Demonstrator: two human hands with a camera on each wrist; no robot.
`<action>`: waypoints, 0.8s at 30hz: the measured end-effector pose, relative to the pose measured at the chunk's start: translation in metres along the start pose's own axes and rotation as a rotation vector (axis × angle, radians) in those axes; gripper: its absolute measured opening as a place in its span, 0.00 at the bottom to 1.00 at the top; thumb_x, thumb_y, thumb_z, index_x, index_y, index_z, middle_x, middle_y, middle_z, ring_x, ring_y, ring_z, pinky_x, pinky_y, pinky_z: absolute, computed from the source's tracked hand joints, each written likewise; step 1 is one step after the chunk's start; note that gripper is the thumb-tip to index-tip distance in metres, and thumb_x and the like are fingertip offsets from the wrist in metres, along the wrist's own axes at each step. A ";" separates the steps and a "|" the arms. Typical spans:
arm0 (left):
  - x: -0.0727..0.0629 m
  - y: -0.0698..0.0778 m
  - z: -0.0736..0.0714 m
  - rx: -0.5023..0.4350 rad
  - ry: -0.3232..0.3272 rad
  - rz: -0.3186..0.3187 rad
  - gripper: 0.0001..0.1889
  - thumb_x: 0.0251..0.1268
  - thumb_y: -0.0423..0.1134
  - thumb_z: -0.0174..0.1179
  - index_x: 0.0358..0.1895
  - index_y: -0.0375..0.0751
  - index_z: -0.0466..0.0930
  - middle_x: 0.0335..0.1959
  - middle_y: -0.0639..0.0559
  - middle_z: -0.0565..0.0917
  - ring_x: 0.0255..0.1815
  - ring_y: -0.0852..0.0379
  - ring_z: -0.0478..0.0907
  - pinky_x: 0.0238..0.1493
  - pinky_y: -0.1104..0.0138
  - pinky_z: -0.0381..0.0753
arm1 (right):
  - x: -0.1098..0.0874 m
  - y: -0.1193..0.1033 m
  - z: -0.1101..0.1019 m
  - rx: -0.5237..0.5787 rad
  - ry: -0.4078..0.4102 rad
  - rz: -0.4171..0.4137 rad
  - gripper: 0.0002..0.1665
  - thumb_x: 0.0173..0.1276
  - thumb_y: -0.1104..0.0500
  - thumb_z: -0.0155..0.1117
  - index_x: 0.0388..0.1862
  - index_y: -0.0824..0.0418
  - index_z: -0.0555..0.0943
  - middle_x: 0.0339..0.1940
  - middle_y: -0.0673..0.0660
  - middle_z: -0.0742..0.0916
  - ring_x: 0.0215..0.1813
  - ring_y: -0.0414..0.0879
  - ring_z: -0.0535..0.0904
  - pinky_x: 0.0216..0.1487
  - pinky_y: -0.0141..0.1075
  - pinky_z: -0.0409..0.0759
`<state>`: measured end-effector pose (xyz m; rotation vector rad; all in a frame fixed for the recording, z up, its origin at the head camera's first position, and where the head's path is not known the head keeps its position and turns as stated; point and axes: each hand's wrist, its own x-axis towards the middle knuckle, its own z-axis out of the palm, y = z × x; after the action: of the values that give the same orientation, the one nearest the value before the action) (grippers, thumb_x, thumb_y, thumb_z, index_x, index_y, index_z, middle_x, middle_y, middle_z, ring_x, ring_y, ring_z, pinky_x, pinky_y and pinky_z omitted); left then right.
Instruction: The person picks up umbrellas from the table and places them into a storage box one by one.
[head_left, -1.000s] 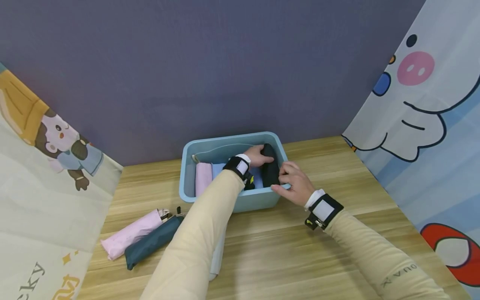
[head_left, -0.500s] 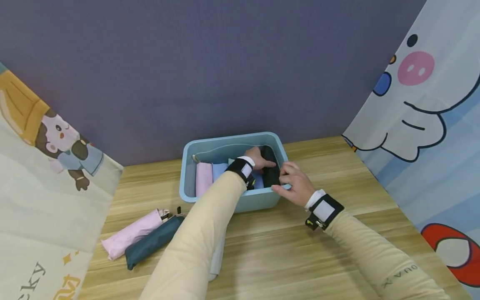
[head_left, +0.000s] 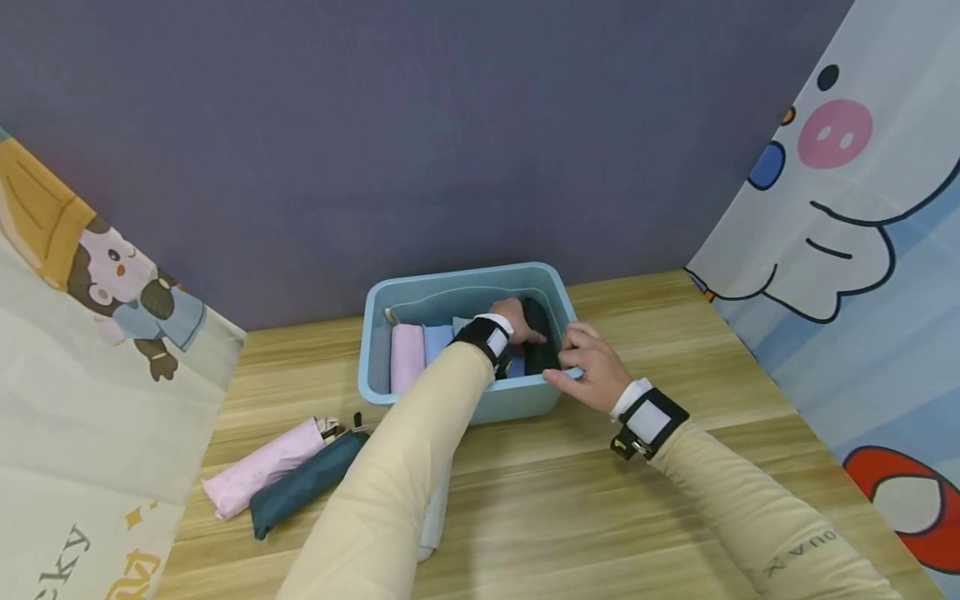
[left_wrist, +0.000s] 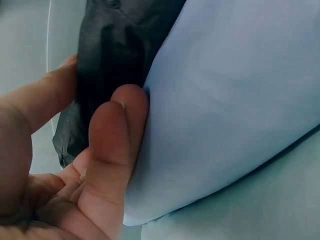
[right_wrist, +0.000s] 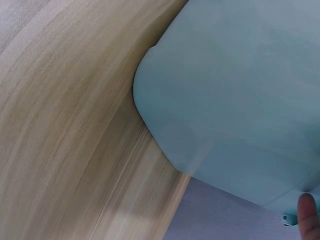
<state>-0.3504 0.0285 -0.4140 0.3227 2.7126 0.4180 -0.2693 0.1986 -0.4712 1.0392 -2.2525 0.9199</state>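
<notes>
My left hand reaches into a light blue plastic bin and holds a black folded umbrella along its right wall. The left wrist view shows the thumb on one side of the black umbrella, with fingers curled in between it and a blue folded umbrella. My right hand grips the bin's front right corner, thumb along the rim. In the right wrist view, one fingertip shows beside the bin's outer wall. A pink folded umbrella lies at the bin's left end.
On the wooden table, a pink folded umbrella and a dark teal one lie at the left. A pale blue item is partly hidden under my left sleeve. A dark wall panel stands behind the bin.
My left hand has shifted slightly toward the bin's front, and the black umbrella sits a little lower along the right wall. My right hand stays at the corner.
</notes>
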 end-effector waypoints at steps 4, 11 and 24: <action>0.007 -0.001 0.003 0.033 -0.026 -0.025 0.34 0.53 0.60 0.67 0.53 0.35 0.75 0.48 0.46 0.80 0.46 0.54 0.78 0.46 0.67 0.78 | 0.000 0.000 0.000 0.001 0.000 -0.002 0.33 0.68 0.35 0.55 0.10 0.52 0.64 0.24 0.49 0.69 0.39 0.48 0.69 0.41 0.42 0.66; -0.001 0.000 0.001 0.021 -0.017 -0.002 0.29 0.61 0.57 0.62 0.53 0.34 0.76 0.47 0.44 0.81 0.46 0.52 0.79 0.48 0.64 0.78 | 0.000 0.000 0.000 0.000 -0.002 -0.001 0.32 0.68 0.36 0.56 0.10 0.51 0.64 0.25 0.49 0.70 0.40 0.49 0.69 0.42 0.42 0.66; -0.005 -0.001 -0.002 -0.090 -0.016 0.003 0.25 0.63 0.54 0.60 0.49 0.33 0.77 0.38 0.45 0.82 0.30 0.54 0.81 0.41 0.67 0.79 | 0.000 0.000 0.000 -0.015 0.000 0.001 0.33 0.68 0.34 0.54 0.10 0.52 0.65 0.24 0.49 0.70 0.40 0.49 0.70 0.43 0.43 0.68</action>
<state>-0.3467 0.0255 -0.4111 0.3037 2.6687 0.5335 -0.2692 0.1985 -0.4712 1.0309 -2.2566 0.9018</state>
